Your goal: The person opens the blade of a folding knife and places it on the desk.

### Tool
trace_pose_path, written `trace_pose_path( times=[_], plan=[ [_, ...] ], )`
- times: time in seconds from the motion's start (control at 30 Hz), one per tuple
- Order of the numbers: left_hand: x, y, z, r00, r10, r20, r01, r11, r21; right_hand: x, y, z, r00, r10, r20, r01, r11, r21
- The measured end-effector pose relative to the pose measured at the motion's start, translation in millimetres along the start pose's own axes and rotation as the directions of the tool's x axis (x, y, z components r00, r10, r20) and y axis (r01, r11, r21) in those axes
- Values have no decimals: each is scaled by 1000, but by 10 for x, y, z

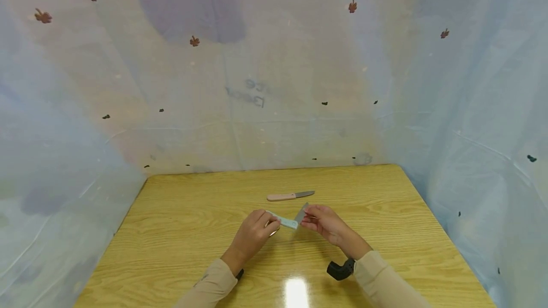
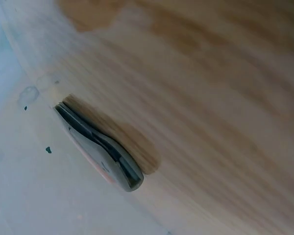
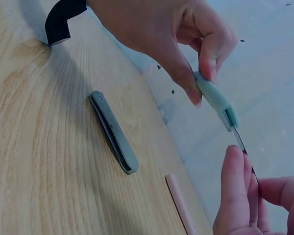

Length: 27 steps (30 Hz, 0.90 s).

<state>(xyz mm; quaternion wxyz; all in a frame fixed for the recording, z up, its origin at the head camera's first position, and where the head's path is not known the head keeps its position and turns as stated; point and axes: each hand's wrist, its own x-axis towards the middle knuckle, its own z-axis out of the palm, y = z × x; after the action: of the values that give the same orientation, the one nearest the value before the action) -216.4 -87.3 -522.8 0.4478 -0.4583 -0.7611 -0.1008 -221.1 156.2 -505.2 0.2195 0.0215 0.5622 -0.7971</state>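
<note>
Above the table, a pale green folding knife [image 1: 287, 223] is held between both hands, its blade [image 1: 301, 213] partly swung out at an angle to the handle. My left hand [image 1: 255, 232] pinches the handle between thumb and fingers. The blade is pinched by the fingertips of my right hand [image 1: 327, 224]. In the right wrist view the handle [image 3: 216, 98] hangs from the left hand [image 3: 171, 39], and the thin blade runs down into the right hand [image 3: 245, 200]. A grey-green folded knife [image 3: 113, 132] lies on the table below; the left wrist view shows it [image 2: 100, 147] too.
Beyond the hands a pink-handled knife [image 1: 281, 197] lies on the wooden table [image 1: 192, 232], blade out to the right. Pale sheeting [image 1: 257, 70] hangs behind and at both sides. A black wrist mount [image 1: 340, 270] sits by the right sleeve.
</note>
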Motion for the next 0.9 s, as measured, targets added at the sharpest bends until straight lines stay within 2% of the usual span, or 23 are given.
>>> trace_pose_path(
  times=[0.33,0.77,0.9],
  plan=[
    [-12,14,12,995,-77,65,75,997,22,-5,45,-6,999,-16,-29,18,997,73],
    [-4,44,39,988,-118,105,110,991,75,-55,54,-7,998,-10,-64,20,988,152],
    [9,55,59,986,-136,97,129,989,72,-67,61,-4,997,-11,-83,25,984,175]
  ],
)
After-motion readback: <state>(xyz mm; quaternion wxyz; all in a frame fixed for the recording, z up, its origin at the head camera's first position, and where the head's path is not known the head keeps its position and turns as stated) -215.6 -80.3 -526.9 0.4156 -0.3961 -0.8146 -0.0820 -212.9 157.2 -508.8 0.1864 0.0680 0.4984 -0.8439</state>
